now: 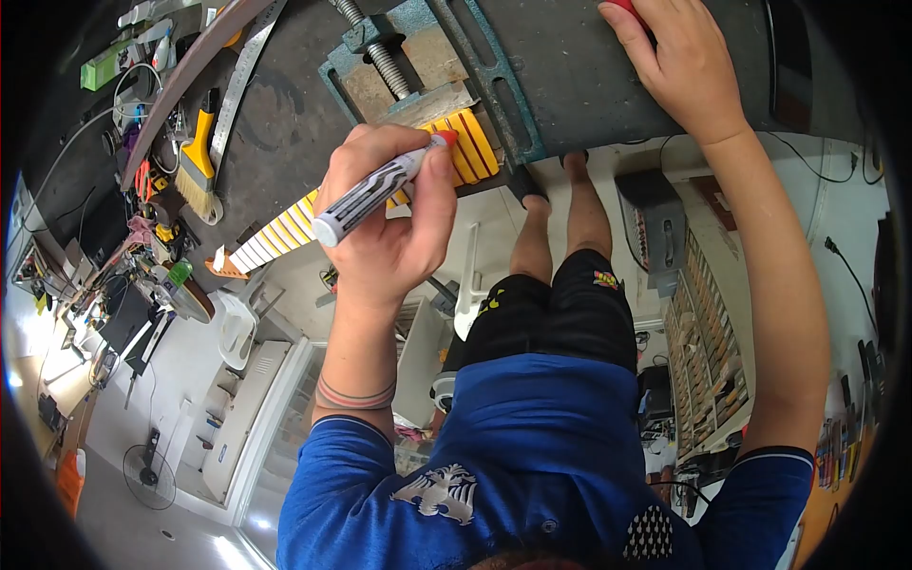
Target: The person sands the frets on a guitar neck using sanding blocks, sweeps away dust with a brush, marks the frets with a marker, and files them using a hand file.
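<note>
In the head view, the left hand [389,214], toward 11 o'clock, grips a marker [375,193], its red end at the yellow-striped neck [465,147], which runs from 12 o'clock by the vise [385,62] to 9 o'clock. The right hand [679,71], between 1 and 2 o'clock, pinches a red object [622,5], partly cut off, over the table [579,85].

Bright indoor light; glaring patches [71,373] far left; strong fisheye bending, blackened corners.
</note>
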Available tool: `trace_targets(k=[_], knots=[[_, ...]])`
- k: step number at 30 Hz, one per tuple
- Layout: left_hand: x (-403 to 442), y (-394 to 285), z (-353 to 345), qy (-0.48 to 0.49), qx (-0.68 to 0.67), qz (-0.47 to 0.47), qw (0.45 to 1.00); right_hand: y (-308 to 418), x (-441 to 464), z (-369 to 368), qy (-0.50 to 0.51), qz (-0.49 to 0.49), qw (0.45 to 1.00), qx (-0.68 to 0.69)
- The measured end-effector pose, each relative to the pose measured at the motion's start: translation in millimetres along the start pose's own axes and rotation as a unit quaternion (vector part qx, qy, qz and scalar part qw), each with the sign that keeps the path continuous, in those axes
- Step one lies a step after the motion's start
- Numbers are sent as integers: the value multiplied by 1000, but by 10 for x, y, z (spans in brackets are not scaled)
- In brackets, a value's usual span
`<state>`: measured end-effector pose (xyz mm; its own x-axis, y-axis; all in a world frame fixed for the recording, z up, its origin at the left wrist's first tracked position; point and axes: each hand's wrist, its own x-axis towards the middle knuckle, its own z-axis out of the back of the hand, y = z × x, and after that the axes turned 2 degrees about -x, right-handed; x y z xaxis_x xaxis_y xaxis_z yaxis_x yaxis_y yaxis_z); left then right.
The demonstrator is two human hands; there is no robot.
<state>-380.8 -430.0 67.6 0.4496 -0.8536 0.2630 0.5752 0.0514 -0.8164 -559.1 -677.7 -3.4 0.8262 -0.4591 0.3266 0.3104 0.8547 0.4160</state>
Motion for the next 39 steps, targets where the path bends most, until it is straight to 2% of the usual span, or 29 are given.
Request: trace_targets(k=[5,9,15,21,24,28,29,31,35,39], knots=[[-83,-5,53,-26,-5,84,996,9,2,0,0,-3,1000,0],[-16,43,8,-21,14,17,1000,4,3,-8,0,0,1000,-8],[-5,54,-11,-24,22,10,999,-6,-7,-15,-4,5,1000,-8],[41,42,-5,0,68,-38,997,-2,-16,-26,-5,3,1000,-16],[-24,21,-9,13,45,-38,998,-8,-20,-32,-5,5,1000,-17],[-187,-96,24,75,57,-52,994,10,-12,-18,1,-2,1000,-15],[-217,-92,21,85,47,-82,992,17,-9,-15,4,-6,1000,-15],[-297,-181,63,121,50,-60,990,18,-6,-23,-3,4,1000,-13],[-312,-51,123,42,-59,5,997,10,-6,-30,-5,6,1000,-13],[-146,-30,48,-31,-34,68,997,17,-9,-42,-8,0,1000,-2]])
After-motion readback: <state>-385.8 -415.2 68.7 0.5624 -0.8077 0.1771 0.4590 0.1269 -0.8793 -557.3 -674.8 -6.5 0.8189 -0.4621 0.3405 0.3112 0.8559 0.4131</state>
